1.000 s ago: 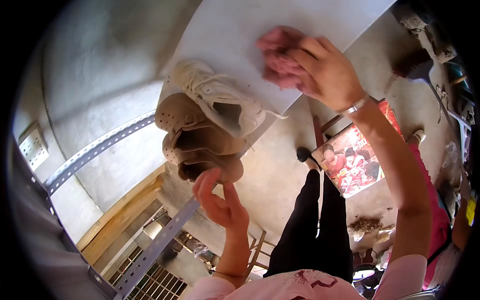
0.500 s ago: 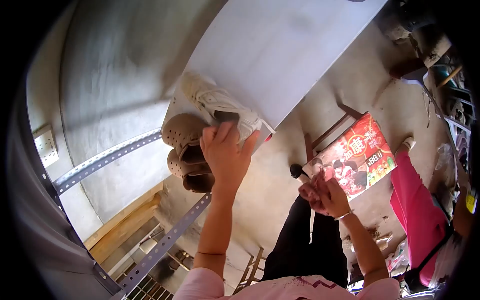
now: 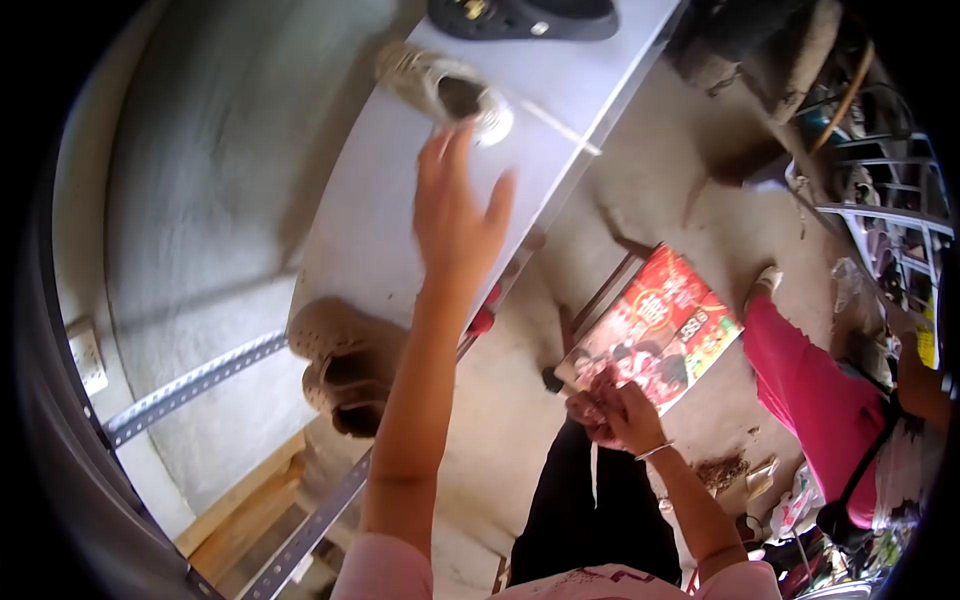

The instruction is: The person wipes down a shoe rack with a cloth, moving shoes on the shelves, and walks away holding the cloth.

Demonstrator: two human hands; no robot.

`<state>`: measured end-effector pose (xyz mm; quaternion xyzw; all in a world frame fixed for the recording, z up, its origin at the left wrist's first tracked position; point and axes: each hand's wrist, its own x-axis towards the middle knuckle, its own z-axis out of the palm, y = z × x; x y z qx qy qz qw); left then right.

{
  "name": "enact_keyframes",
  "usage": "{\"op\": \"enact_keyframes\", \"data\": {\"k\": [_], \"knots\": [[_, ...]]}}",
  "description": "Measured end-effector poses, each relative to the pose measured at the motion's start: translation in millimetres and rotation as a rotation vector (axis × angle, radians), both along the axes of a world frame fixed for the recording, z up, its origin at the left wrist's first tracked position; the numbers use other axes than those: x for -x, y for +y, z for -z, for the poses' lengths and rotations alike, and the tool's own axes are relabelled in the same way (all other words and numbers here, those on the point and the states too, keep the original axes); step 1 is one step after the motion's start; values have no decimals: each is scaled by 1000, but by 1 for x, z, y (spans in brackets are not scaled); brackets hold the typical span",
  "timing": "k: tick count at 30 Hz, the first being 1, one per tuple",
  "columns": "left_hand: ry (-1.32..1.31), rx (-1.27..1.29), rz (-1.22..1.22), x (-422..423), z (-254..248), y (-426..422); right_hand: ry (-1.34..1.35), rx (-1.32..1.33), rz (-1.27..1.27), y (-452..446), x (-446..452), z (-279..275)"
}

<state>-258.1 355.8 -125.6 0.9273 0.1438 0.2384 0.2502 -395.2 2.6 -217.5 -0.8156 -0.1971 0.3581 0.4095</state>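
Observation:
My left hand [image 3: 458,205] reaches over the white shelf board [image 3: 360,215], fingers apart, its fingertips at the heel end of a white laced shoe [image 3: 430,85]. Blur hides whether they touch the shoe. A lace trails from it over the board's edge. Lower down, my right hand [image 3: 632,415] is closed on a crumpled reddish-pink cloth [image 3: 597,402] in front of my legs. Brown clogs [image 3: 335,340] stand at the near end of the board, left of my left forearm. A dark clog [image 3: 525,18] with a charm lies at the far end.
A red printed box [image 3: 665,320] rests on a low stool below the board. Another person in pink trousers [image 3: 800,395] is at the right. Perforated metal bars [image 3: 200,385] frame the shelf at the left. A rack [image 3: 895,215] with items stands at the far right.
The white shoe has moved away from the brown clogs, farther up the board, with my left hand following. My right hand has come down from the board with the cloth. The dark clog has come into view.

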Motion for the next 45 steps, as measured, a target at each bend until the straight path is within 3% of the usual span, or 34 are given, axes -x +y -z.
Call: {"op": "enact_keyframes", "data": {"k": [4, 5, 7, 12, 13, 14, 15, 16, 17, 19, 23, 24, 25, 26, 27, 29, 31, 33, 34, 37, 38, 40, 41, 42, 43, 44, 45], "knots": [[347, -223, -188, 120, -25, -10, 96, 44, -15, -5, -5, -7], [284, -335, -247, 159, -16, -3, 103, 38, -34, -6, -8, -10], [358, -282, -500, 217, -27, 0, 75, 47, -51, -10, -11, -7], [577, -32, -719, 305, -12, -17, 18, 47, -40, -15, -10, 6], [572, -67, -746, 311, 0, -17, -6, -2, -49, -14, -14, 9], [586, 267, -845, 288, -17, -22, -10, -18, -51, -12, -15, 7], [625, 321, -905, 272, -23, -21, -18, -30, -41, -11, -16, 3], [540, 23, -826, 283, -2, -15, -13, -17, -60, -10, -19, -2], [550, 22, -840, 283, 2, -11, -2, -19, -73, -12, -17, -1], [351, 100, -923, 274, 11, 1, -36, -25, -93, -16, -16, 3], [503, 187, -1136, 246, -4, 21, -8, -2, -121, -19, -16, 3], [393, 404, -1144, 250, -4, 29, -2, -3, -126, -20, -14, 2], [273, 619, -1142, 252, -3, 34, -3, 9, -118, -21, -12, 2], [161, 387, -1025, 251, 0, 32, -7, 20, -107, -20, -13, 3], [164, 389, -1024, 248, 10, 41, -6, 23, -105, -18, -16, 3], [-35, -115, -626, 235, 34, 69, -2, 27, -136, -20, -15, 1], [172, 566, -868, 144, -24, 47, -5, 47, -138, -21, -13, 6], [172, 592, -722, 96, -7, 65, -31, 12, -112, -13, -15, 1], [167, 453, -606, 78, 20, 81, -33, 6, -116, -9, -16, -1], [225, 345, -573, 18, 21, 58, -10, -3, -121, -1, -16, -3], [239, 409, -495, 15, 1, 42, -5, -1, -129, 1, -15, 0], [53, 164, -326, 30, 12, 17, 32, -16, -61, 4, -12, 8], [-48, 385, -222, 47, -15, -16, 42, -20, -66, 11, -12, 6], [-60, 168, -145, 69, -15, -34, 234, -101, 120, 22, -13, 1], [33, 363, -106, 95, -21, -59, 429, -177, 306, 32, -14, -6], [145, 386, -54, 122, -21, -80, 703, -323, 407, 43, -18, -18], [299, 516, -33, 149, -19, -101, 791, -430, 426, 55, -21, -28]]}}
